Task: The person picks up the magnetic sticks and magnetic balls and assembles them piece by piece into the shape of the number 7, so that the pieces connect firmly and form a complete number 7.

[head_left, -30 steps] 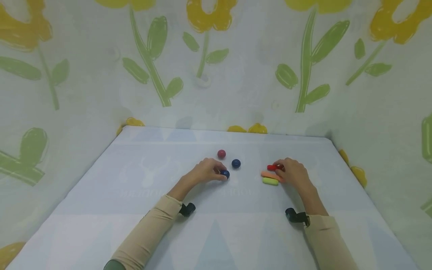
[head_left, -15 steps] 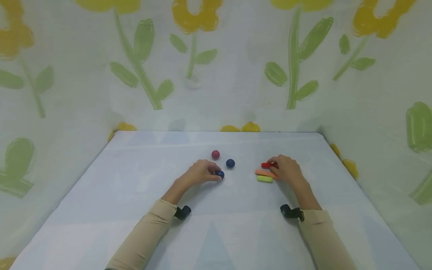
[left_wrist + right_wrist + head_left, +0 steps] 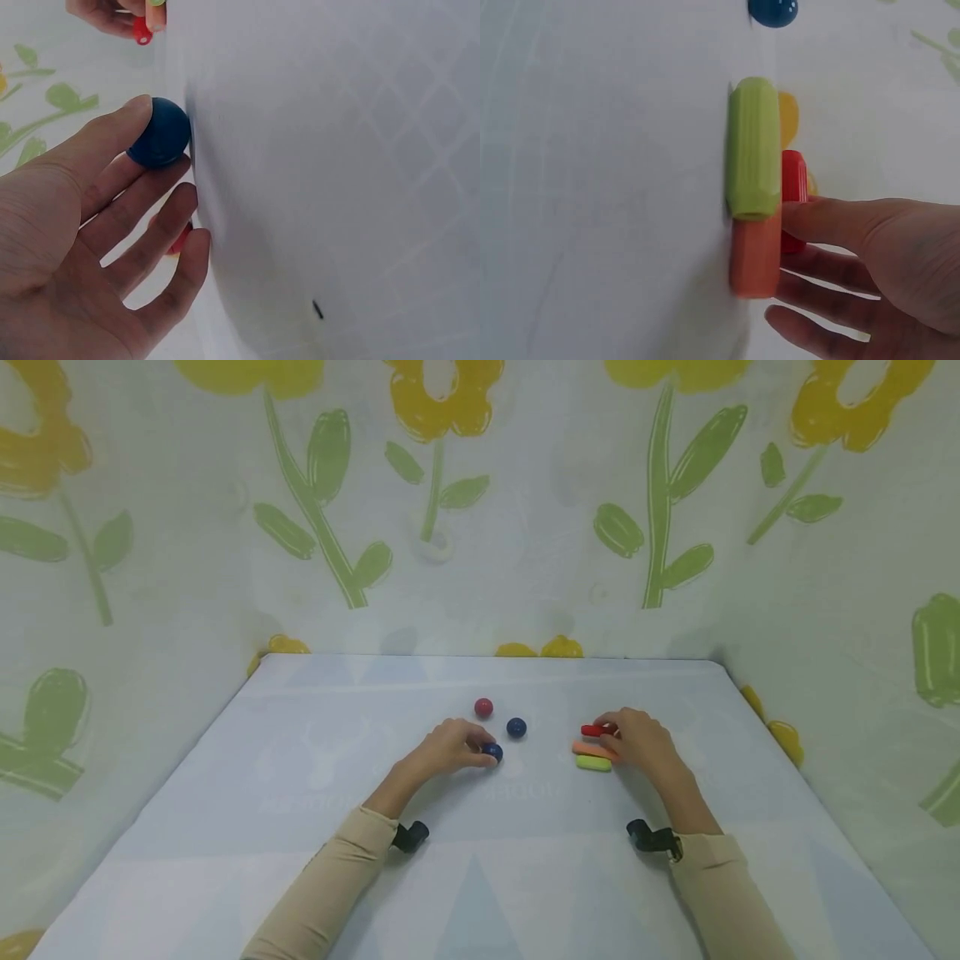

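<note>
In the head view my left hand pinches a dark blue ball between thumb and fingers, low at the table surface. The left wrist view shows the thumb on top of that blue ball, the other fingers spread below it. A second blue ball and a red ball lie just beyond. My right hand pinches a short red ribbed stick. Nearer to me, an orange stick and a yellow-green stick lie side by side; the right fingers partly cover the orange one.
A white cloth with pale blue triangles covers the table. Behind it and at both sides hangs a flower-printed curtain. A dark camera mount is strapped to each wrist.
The head view has shifted slightly. Both hands keep their hold on the blue ball and the red stick, and the other balls and sticks lie as before.
</note>
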The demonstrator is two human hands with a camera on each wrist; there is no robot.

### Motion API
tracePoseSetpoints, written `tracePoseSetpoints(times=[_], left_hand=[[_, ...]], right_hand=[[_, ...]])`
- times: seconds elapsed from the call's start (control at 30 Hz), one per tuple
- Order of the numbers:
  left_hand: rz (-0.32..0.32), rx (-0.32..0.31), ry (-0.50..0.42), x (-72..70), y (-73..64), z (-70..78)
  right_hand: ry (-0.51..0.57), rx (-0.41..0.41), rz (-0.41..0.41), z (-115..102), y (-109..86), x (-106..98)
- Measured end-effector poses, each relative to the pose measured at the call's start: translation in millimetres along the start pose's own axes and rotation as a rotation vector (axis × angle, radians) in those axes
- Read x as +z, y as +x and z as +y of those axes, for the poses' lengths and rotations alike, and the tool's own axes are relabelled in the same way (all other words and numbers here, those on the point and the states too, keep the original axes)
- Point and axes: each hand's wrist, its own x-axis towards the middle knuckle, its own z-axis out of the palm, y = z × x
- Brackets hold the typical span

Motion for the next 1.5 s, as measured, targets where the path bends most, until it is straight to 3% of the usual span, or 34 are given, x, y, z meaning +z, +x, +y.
tracePoseSetpoints(times=[0.27,0.77,1.5], left_hand=[[-0.004,-0.003,-0.008,-0.5,-0.8,2.3],[0.0,0.002,0.003,-1.7,1.3,2.3],[-0.012,-0.003,0.0,-1.1,0.2,3.5]], right_hand=[[-0.015,-0.072,0.022,-22,-4.6,-8],[-0.052,-0.125,-0.042,-64,-8.8,-7],[-0.084,-0.188,-0.07,-79,-10.8,14]])
